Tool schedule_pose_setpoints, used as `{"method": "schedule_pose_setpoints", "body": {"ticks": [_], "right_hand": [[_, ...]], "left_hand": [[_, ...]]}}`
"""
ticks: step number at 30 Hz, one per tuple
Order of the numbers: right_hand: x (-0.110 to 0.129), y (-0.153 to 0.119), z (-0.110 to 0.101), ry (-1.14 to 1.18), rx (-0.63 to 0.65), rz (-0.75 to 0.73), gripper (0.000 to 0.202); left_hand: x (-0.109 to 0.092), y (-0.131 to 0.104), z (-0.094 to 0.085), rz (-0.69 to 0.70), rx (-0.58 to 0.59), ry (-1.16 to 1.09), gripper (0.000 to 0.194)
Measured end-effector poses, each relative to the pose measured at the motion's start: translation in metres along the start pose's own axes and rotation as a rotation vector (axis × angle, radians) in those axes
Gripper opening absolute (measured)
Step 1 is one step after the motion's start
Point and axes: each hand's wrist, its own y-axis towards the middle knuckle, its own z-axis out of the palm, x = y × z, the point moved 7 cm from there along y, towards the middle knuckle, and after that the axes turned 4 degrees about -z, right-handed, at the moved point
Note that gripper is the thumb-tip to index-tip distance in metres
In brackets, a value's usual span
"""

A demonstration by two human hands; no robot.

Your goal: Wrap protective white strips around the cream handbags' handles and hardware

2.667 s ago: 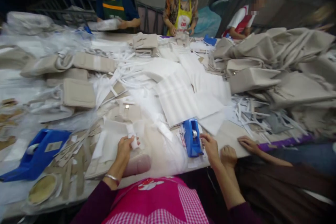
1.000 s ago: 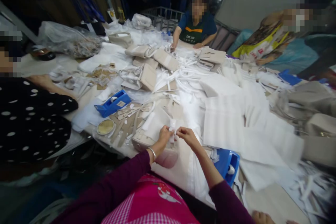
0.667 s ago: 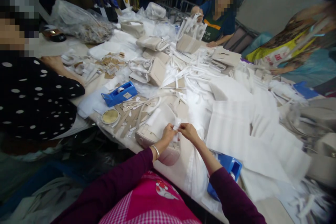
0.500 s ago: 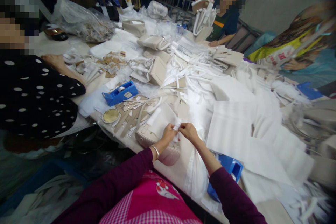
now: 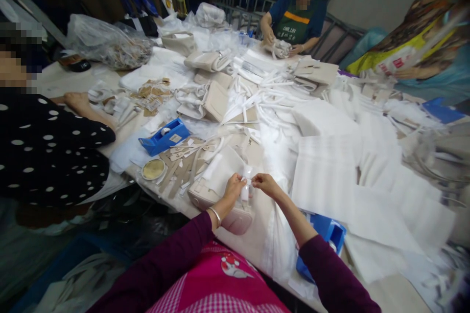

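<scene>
A cream handbag (image 5: pixel 216 181) lies on its side at the table's near edge, right in front of me. My left hand (image 5: pixel 233 190) rests over the bag, with thumb and fingers closed on a white wrapping strip (image 5: pixel 245 192) at its right side. Just right of the strip, my right hand (image 5: pixel 267 185) is pinched, its fingertips close to the wrap. Anything between those fingertips is too small to make out. A blue tape dispenser (image 5: pixel 326 234) stands beside my right forearm, partly hidden by the sleeve.
Another blue tape dispenser (image 5: pixel 165 137) and a round tin (image 5: pixel 153 169) sit to the left. White foam sheets (image 5: pixel 323 176) cover the right side. More handbags (image 5: pixel 213 100) and white wrapped straps fill the middle. Co-workers stand left, at the back (image 5: pixel 301 24) and right.
My right hand has drawn slightly right, away from the left hand, opening a small gap over the wrap. The back co-worker has lowered a bag to the table. The view has shifted slightly.
</scene>
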Motion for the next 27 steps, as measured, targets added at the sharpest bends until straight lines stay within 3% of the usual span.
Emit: {"method": "schedule_pose_setpoints", "body": {"ticks": [5, 10, 14, 18, 21, 24, 27], "right_hand": [[-0.015, 0.012, 0.008, 0.139, -0.01, 0.014, 0.022], [-0.015, 0.021, 0.017, 0.154, -0.064, 0.004, 0.026], [-0.012, 0.014, 0.022, 0.11, -0.165, -0.001, 0.025], [-0.011, -0.004, 0.026, 0.062, -0.344, 0.072, 0.024], [-0.013, -0.017, 0.029, 0.298, -0.443, 0.166, 0.037], [-0.01, -0.022, 0.041, 0.713, -0.374, 0.256, 0.048], [0.0, -0.021, 0.052, 0.888, -0.272, 0.293, 0.06]], "left_hand": [[0.0, 0.001, 0.002, -0.005, 0.043, 0.004, 0.033], [0.002, 0.004, 0.002, -0.002, 0.046, -0.004, 0.039], [0.005, 0.008, 0.001, -0.007, 0.025, -0.009, 0.044], [0.004, 0.01, -0.002, 0.036, -0.014, 0.015, 0.044], [0.003, 0.01, -0.003, 0.051, -0.027, 0.016, 0.042], [0.006, 0.008, 0.002, 0.015, 0.018, -0.028, 0.045], [0.007, 0.005, 0.001, 0.003, 0.022, -0.034, 0.046]]}}
